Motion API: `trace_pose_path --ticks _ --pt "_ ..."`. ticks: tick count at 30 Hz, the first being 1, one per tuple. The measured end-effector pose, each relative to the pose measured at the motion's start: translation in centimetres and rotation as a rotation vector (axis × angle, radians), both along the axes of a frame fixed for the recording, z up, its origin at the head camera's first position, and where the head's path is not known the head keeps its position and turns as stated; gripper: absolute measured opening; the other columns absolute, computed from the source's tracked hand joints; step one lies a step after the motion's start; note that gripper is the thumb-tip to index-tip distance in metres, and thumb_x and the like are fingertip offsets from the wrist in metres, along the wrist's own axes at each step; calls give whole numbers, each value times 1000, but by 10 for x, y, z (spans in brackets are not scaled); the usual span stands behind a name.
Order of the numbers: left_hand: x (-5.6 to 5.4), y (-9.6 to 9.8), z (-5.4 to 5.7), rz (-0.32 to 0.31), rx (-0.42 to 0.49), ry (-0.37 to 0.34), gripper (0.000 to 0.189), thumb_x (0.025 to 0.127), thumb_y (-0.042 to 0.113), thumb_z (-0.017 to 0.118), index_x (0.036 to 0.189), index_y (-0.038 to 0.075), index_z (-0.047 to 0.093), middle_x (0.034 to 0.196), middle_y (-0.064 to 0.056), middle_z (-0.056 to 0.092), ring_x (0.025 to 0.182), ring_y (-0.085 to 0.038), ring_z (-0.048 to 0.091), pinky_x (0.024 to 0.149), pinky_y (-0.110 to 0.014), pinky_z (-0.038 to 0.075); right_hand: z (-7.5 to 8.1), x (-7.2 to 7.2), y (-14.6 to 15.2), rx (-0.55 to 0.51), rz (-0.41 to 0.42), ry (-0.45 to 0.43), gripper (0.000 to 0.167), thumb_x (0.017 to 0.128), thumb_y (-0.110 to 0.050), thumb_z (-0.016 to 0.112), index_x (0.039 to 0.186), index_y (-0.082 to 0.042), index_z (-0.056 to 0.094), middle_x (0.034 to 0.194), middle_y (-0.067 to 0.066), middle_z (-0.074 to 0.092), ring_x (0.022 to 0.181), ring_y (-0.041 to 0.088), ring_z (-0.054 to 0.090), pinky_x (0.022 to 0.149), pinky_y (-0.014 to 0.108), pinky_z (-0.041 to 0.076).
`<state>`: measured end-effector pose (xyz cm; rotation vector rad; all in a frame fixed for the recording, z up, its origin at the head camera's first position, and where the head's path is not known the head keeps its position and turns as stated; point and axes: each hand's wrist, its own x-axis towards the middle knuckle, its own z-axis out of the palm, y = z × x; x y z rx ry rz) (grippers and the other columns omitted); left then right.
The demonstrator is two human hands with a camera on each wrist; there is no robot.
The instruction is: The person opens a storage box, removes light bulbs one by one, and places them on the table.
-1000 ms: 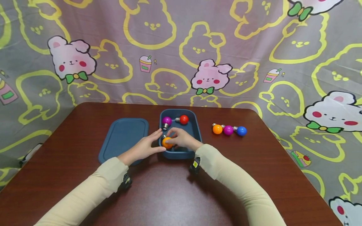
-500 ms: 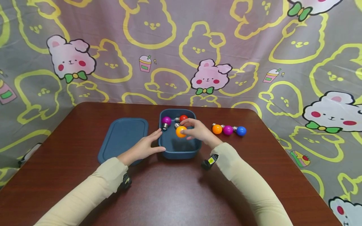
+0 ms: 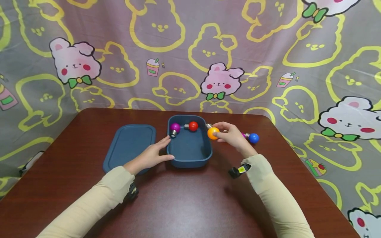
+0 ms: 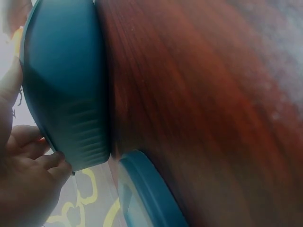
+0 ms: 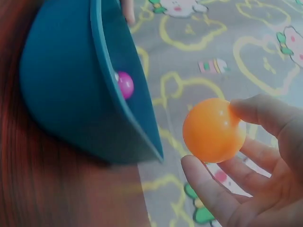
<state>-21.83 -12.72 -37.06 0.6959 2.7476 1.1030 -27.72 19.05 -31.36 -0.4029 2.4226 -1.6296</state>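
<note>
My right hand [image 3: 233,136] pinches an orange light bulb [image 3: 213,133] between thumb and fingers, above the right rim of a blue box [image 3: 190,163]. Its metal screw base points up and to the left. In the right wrist view the orange bulb [image 5: 214,130] hangs apart from the box [image 5: 61,80]. My left hand [image 3: 150,156] touches the box's left side, fingers and thumb spread and fairly straight. In the left wrist view its fingertips [image 4: 56,161] lie at the rim. Inside the box are a purple bulb [image 3: 175,127] and a red bulb [image 3: 193,126].
A flat blue lid [image 3: 131,145] lies on the brown table [image 3: 178,205], left of the box. Right of the box sits a blue bulb [image 3: 253,138], with a purple bulb beside it mostly hidden behind my right hand. A patterned curtain [image 3: 178,59] hangs behind the table.
My right hand has lifted the orange bulb from the front left of the box and carried it rightward to over the right rim. The left hand stays in place.
</note>
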Motion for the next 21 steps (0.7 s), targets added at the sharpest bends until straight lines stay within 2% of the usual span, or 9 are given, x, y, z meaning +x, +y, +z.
trace_pose_path --ticks 6,12,15,21 --pt "0 0 0 5 -3 -7 81 84 43 64 144 1 27 151 -12 17 134 -29 20 102 -50 25 -6 -1 32 19 -44 3 43 88 -15 64 125 3 52 112 23 55 90 27 58 77 34 51" --pt "0 0 0 7 -5 -5 81 85 42 64 144 2 27 151 -11 17 134 -29 20 102 -50 25 -18 1 55 97 -70 19 42 88 -15 64 123 5 53 109 24 56 86 27 59 76 32 51" --pt "1 1 1 6 -8 -1 81 85 43 63 144 1 27 151 -12 17 134 -30 20 102 -50 25 -23 4 63 143 -46 9 42 88 -13 64 123 8 51 111 25 54 87 28 60 76 33 51" --pt "1 1 1 7 -8 1 81 85 42 63 144 1 27 151 -12 18 134 -30 21 102 -50 25 -42 0 78 224 -8 17 42 87 -13 64 120 11 52 107 23 56 80 26 61 71 29 52"
